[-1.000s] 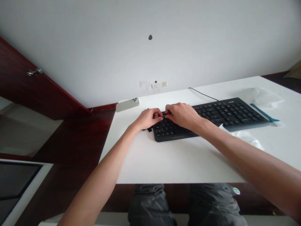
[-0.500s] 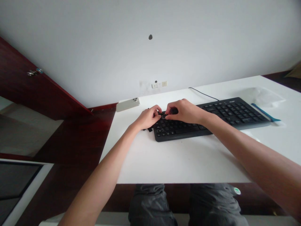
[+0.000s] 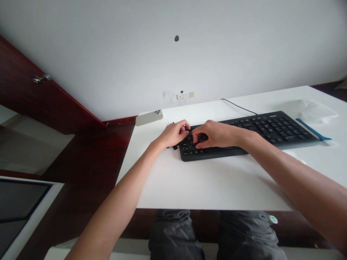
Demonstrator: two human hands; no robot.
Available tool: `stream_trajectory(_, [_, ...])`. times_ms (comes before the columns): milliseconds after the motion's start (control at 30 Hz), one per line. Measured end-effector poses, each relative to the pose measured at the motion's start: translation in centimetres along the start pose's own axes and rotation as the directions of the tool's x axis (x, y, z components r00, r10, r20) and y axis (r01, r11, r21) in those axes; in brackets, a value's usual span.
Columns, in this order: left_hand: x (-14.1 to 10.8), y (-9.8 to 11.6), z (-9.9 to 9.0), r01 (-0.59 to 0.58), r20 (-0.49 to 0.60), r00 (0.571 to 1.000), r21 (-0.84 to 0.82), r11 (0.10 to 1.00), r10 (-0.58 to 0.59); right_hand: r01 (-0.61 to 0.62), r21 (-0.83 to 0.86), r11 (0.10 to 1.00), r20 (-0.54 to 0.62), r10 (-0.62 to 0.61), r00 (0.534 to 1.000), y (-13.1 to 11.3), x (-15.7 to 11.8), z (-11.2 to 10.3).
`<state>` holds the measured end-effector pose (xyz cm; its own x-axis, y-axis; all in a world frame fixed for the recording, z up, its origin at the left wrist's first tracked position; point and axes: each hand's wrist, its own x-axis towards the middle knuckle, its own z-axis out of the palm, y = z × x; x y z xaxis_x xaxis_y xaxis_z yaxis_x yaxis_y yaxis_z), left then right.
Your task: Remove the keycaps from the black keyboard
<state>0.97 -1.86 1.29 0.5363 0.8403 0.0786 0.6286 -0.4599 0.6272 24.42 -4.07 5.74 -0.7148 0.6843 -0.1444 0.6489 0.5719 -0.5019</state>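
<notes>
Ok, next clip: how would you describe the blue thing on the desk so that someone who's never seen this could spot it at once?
On the white desk, find the black keyboard. Along its right end lies a thin blue strip, possibly a plastic pry tool, slanting beside a clear plastic sheet. It's the only bright blue thing on the desk.

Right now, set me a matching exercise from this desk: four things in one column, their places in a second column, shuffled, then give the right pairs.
Things:
1. smartphone
2. black keyboard
3. slim blue strip
4. black cable

Places:
A. past the keyboard's right end
B. under the left hand and right hand
C. near the desk's back left corner
D. running from the keyboard toward the wall

Pairs: 1-C, 2-B, 3-A, 4-D
</notes>
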Motion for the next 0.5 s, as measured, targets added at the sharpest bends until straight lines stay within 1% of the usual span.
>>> stream_trajectory(167, [0.0,0.2,0.0,0.02,0.001,1.0,0.004,1.0,-0.02,0.006,-0.075,0.997,-0.02,-0.007,1.0,-0.6,-0.1,0.2])
stream_trajectory(333, [0.0,0.4,-0.1,0.039,0.003,0.999,0.011,0.999,-0.039,0.011,-0.202,0.979,-0.052,-0.022,0.998,-1.7,-0.2,0.5])
stream_trajectory(500, [0.0,0.6,-0.1,0.042,0.002,0.999,0.013,0.999,-0.042,-0.002,-0.278,0.961,-0.048,-0.012,0.999,-2.5,-0.3,0.9])
